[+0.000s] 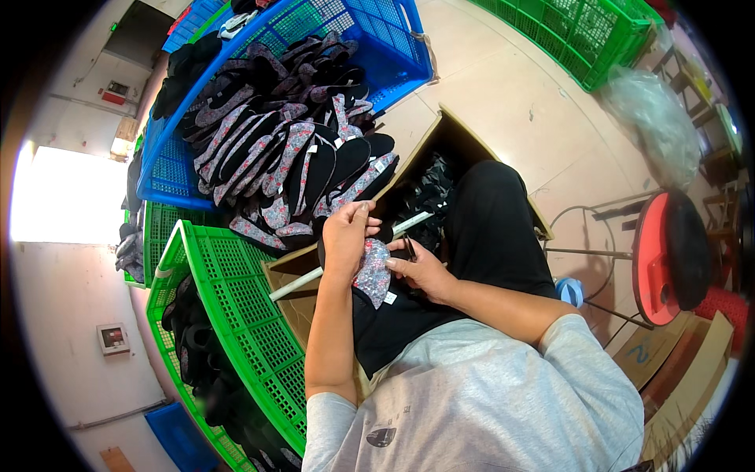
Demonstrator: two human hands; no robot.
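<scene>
A floral cloth slipper, grey with red and blue print and a small white tag, hangs over my lap between my hands. My left hand is closed at its upper left side, thumb and forefinger pinched together; anything in that pinch is too small to see. Close to the slipper's right edge, my right hand is closed round a small dark tool that looks like thread snips. Its thumb rests against the printed cloth. The slipper's far end is partly hidden by my left hand.
Ahead, a blue crate overflows with floral and black slippers. A carton holding black scraps stands by my knee, a white rod across it. A green crate with dark items is left; a red-edged stool is right.
</scene>
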